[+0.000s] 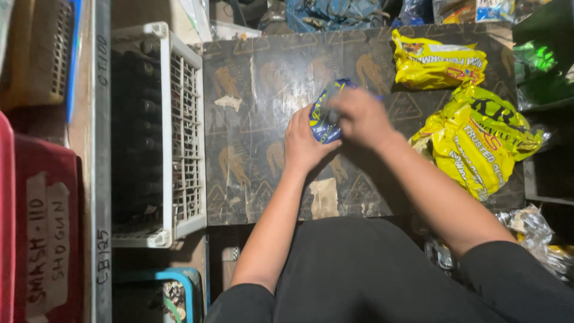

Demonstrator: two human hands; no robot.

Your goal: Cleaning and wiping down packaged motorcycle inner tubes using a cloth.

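While in both hands (pixel 335 128): one blue packet (pixel 326 113).

The blue packet (pixel 323 117) and the yellow bags (pixel 475 143) look like thin glossy plastic film, crinkled and catching the light. The bench (pixel 263 101) is dark, worn board with a scuffed matt face and pale torn patches, while the white crate (pixel 185 149) is hard moulded plastic lattice.
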